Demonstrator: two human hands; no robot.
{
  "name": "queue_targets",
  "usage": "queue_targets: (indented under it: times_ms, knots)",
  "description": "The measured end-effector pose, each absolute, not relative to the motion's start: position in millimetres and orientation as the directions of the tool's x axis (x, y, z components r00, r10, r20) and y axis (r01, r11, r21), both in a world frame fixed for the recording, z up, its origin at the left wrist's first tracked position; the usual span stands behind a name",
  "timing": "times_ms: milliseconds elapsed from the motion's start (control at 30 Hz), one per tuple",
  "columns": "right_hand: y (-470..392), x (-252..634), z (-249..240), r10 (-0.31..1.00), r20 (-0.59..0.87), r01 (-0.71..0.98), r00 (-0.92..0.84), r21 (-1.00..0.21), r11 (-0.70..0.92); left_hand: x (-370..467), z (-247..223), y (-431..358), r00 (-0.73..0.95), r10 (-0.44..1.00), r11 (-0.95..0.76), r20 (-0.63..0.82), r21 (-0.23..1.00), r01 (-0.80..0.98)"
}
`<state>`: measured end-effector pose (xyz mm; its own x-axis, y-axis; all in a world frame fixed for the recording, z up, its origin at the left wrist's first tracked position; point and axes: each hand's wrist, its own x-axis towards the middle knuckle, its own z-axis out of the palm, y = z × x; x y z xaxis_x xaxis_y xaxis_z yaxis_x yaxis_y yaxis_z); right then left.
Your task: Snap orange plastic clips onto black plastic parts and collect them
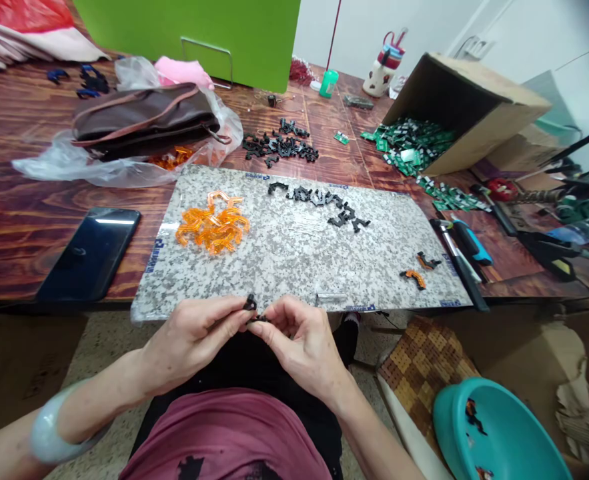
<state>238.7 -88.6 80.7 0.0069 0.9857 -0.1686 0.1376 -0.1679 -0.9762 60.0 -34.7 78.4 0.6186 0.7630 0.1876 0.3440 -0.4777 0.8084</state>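
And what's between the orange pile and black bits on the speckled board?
In the head view, thin whitish slivers, too small to identify, lie there, nearer the black bits; bare speckled board separates them from the orange pile.

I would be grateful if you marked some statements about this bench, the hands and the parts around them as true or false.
1. The left hand and right hand pinch a small black part between them. True.
2. Translucent orange parts lie piled on the speckled board. True.
3. The smartphone lies on the speckled board. False: the smartphone lies on the wooden table, left of the board.
4. A pale bangle circles the right wrist. False: the bangle is on the left.
5. Green circuit boards spill from a cardboard box. True.
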Motion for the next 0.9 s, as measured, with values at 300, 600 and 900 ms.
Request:
queue_targets:
  times_ms: [300, 600, 900]
  knots:
    - [-84.7, 242.8, 75.9, 0.984, -0.175, 0.085, 0.014, -0.981, -0.176, 65.4, 79.3, -29.0, 0.579, 0.785, 0.068, -0.221, 0.959, 0.274]
    - [-81.3, 242.9, 77.8, 0.99, -0.132, 0.134, 0.058, -0.981, -0.139, 67.8, 82.5, -21.5, 0.552, 0.789, 0.158, -0.269, 0.958, 0.24]
    - [-77.9, 242.6, 78.7, 0.992, -0.113, 0.129, 0.059, -0.984, -0.119, 67.5, 81.0, -19.4, 0.57, 0.763, 0.244, -0.305, 0.952, 0.183]
